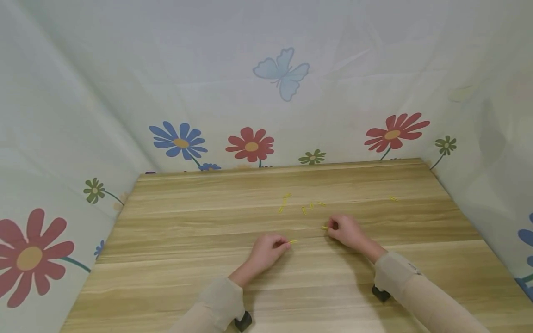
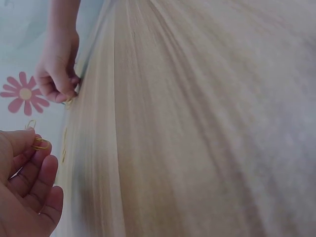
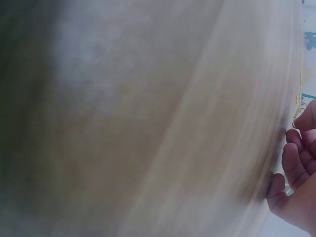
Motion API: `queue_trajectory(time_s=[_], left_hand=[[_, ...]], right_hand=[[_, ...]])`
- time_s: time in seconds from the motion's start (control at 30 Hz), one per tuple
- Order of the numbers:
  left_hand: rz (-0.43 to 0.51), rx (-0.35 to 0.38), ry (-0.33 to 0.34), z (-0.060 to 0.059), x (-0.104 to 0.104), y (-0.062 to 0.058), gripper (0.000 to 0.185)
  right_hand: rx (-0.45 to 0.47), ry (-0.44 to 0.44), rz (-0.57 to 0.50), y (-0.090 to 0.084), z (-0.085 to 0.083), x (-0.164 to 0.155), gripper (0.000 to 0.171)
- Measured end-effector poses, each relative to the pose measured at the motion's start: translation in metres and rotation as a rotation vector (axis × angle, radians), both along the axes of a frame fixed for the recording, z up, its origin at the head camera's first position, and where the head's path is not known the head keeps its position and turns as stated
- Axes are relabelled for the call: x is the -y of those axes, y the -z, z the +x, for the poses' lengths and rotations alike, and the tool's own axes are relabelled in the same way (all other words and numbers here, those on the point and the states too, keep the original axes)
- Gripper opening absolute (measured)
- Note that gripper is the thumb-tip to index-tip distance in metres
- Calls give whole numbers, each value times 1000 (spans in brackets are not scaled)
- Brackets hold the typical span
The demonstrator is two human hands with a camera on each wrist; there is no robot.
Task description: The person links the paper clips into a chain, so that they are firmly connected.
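Yellow wire paper clips (image 2: 40,143) are pinched between the thumb and forefinger of my left hand (image 1: 268,252); the left wrist view shows two loops sticking out, and whether they are linked I cannot tell. To the right and slightly farther off, my right hand (image 1: 349,231) pinches another yellow paper clip (image 1: 324,227) low at the tabletop. Its fingertips cover part of that clip. Just beyond the hands, several loose paper clips (image 1: 304,211) lie scattered on the wood.
One paper clip (image 1: 393,199) lies apart on the right side of the wooden table (image 1: 187,222). A white curtain (image 1: 208,60) printed with flowers and a butterfly surrounds the table at the back and both sides.
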State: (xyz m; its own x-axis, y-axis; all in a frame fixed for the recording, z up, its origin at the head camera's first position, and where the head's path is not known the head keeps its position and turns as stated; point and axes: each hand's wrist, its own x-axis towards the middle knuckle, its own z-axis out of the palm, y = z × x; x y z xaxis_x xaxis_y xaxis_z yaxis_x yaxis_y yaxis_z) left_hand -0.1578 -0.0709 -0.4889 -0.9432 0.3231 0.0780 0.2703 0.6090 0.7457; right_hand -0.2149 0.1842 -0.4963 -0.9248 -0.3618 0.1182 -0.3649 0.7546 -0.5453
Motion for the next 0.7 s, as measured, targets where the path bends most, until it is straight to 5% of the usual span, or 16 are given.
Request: queue_trajectory(time_s=[0.7], left_hand=[[22, 40, -14, -1, 0, -1, 15]], right_hand=[[3, -21, -49, -13, 3, 5, 2]])
